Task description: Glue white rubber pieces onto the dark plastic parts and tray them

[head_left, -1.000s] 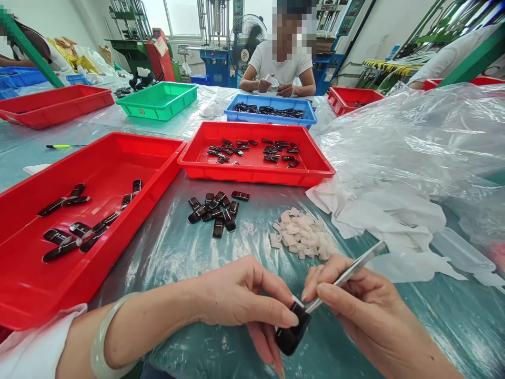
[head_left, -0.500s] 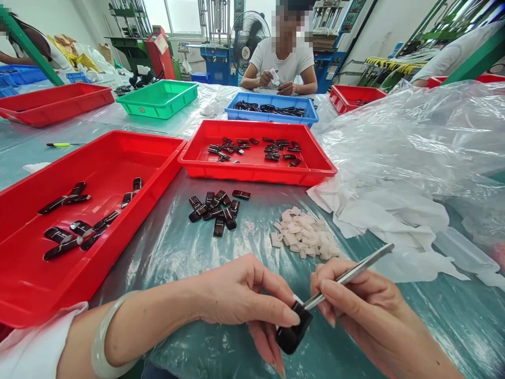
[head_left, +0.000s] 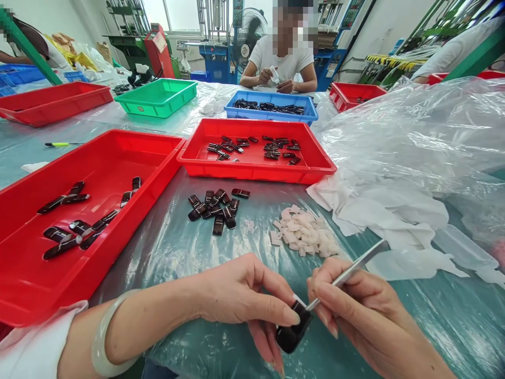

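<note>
Low in the centre, my left hand [head_left: 252, 300] pinches a glossy black piece [head_left: 292, 329] between thumb and fingers. A small white part shows at the piece's upper edge. My right hand [head_left: 355, 305] grips a slim metal tool [head_left: 357, 264], whose lower tip touches the top of the black piece near my left thumb. Beyond my hands lie a loose group of black pieces [head_left: 218, 225] and a heap of small whitish pieces [head_left: 305, 231] on the plastic-covered table [head_left: 158, 284].
Red trays with black pieces stand at the left [head_left: 90, 252] and ahead [head_left: 256, 171]. Behind are a blue tray [head_left: 272, 118] and a green tray [head_left: 158, 100]. Clear plastic sheeting [head_left: 418, 137] and white scraps [head_left: 390, 210] lie at right. Across the table sits a person [head_left: 282, 58].
The metal tool has tilted slightly, its upper end shifting left and its tip a little right on the black piece. My right fingers moved slightly with it. My left hand barely moved.
</note>
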### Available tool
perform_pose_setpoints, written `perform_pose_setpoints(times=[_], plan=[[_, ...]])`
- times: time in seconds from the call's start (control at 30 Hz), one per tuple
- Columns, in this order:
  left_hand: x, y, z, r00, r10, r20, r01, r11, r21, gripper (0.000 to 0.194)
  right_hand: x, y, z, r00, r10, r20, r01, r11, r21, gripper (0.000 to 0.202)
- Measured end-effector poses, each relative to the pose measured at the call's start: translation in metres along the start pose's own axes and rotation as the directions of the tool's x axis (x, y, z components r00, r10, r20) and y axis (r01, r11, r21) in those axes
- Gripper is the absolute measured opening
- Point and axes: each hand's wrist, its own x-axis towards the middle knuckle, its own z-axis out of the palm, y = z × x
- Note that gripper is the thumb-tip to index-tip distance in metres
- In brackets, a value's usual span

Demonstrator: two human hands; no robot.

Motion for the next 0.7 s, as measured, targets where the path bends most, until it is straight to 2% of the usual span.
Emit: perform_pose_setpoints(times=[0.13,0.37,0.53,0.7], plan=[[0.0004,0.0001,0.0006,1.000,0.002,-0.003,-0.002,1.000,0.002,0.028,0.0020,0.0043,-0.0037,0.997,-0.038,0.070,0.039,0.999,-0.018,0.032],[0.0003,0.0010,0.0020,1.000,0.003,-0.006,-0.003,1.000,0.006,0.025,0.0025,0.0076,-0.0038,0.996,-0.050,0.079,0.048,0.998,0.027,0.028],[0.0005,0.0009,0.0016,1.000,0.002,0.000,-0.002,1.000,0.003,0.025,-0.0003,0.0038,0.0020,1.000,-0.023,-0.003,0.024,0.996,0.085,0.029],[0.0008,0.0012,0.0021,1.000,0.001,-0.004,-0.001,1.000,-0.006,0.025,0.0004,0.0048,0.0004,0.998,-0.041,0.038,0.038,0.996,0.085,0.026]])
